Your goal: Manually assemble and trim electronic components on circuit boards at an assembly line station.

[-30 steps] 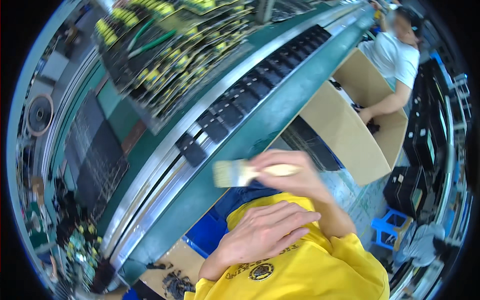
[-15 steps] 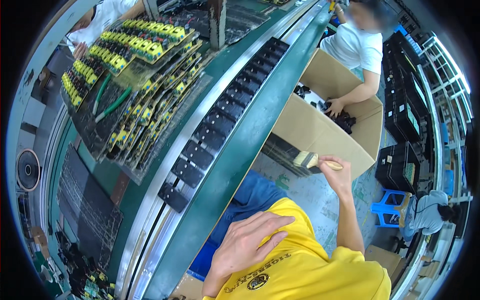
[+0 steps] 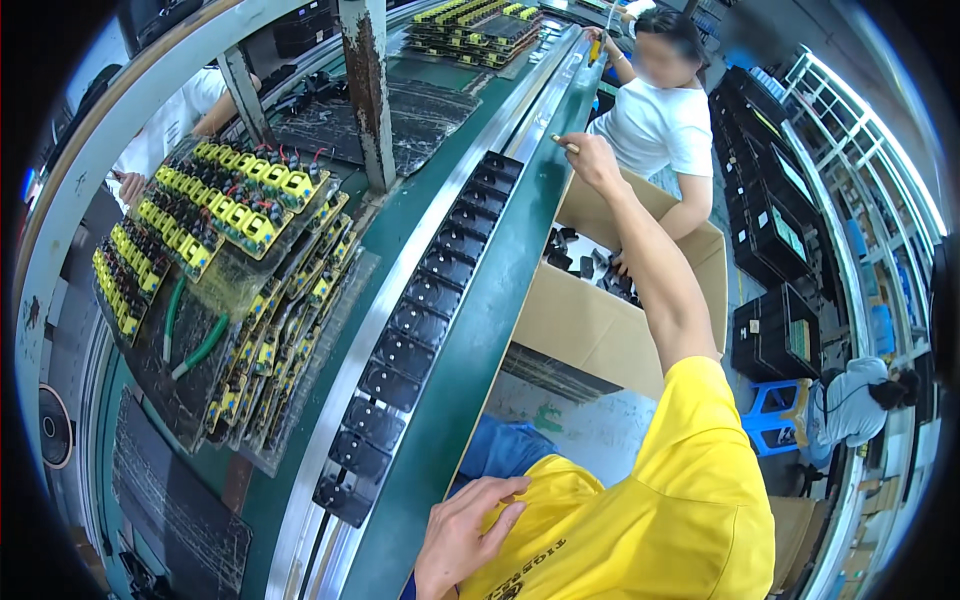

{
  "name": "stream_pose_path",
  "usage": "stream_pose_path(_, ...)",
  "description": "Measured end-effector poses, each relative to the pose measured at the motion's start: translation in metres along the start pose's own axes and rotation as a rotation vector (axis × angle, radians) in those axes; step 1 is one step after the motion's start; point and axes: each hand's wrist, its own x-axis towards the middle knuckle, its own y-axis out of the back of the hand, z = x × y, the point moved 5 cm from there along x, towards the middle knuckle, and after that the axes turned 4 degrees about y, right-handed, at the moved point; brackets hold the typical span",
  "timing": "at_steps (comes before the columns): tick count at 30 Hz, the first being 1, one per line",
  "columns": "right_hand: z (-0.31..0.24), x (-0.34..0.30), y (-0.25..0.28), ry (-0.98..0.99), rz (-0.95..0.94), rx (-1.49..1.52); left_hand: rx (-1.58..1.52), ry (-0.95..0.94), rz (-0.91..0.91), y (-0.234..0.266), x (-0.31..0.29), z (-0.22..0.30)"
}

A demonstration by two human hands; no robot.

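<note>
My right hand (image 3: 594,163) is stretched far forward over the green bench (image 3: 545,210), closed on a paintbrush (image 3: 566,145). Only the pale end of its handle shows clearly; I cannot make out the bristles. My left hand (image 3: 465,535) rests by my yellow shirt near the bench edge, fingers loosely extended and holding nothing. Left of both hands, a row of black plastic housings (image 3: 403,323) lies end to end along the metal conveyor track (image 3: 333,425), its near end closest to my left hand.
Stacked circuit boards (image 3: 230,225) with yellow parts stand left of the track, beside a rusty post (image 3: 368,95). A cardboard box (image 3: 570,320) holding black parts sits right of the bench, under my right arm. A co-worker (image 3: 660,125) reaches into it. A blue stool (image 3: 772,410) stands farther right.
My right hand has swung forward and left with the paintbrush, from beside the box to over the bench. The view has shifted. My left hand stays near my body.
</note>
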Motion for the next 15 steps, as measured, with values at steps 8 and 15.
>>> stream_pose_path(8,-0.086,-0.054,-0.016,0.226,-0.316,-0.031,0.016,0.08,-0.027,-0.004,0.012,-0.01)
stream_pose_path(15,-0.225,-0.234,0.059,0.631,-0.475,0.257,0.05,0.008,-0.133,-0.032,0.011,0.01)
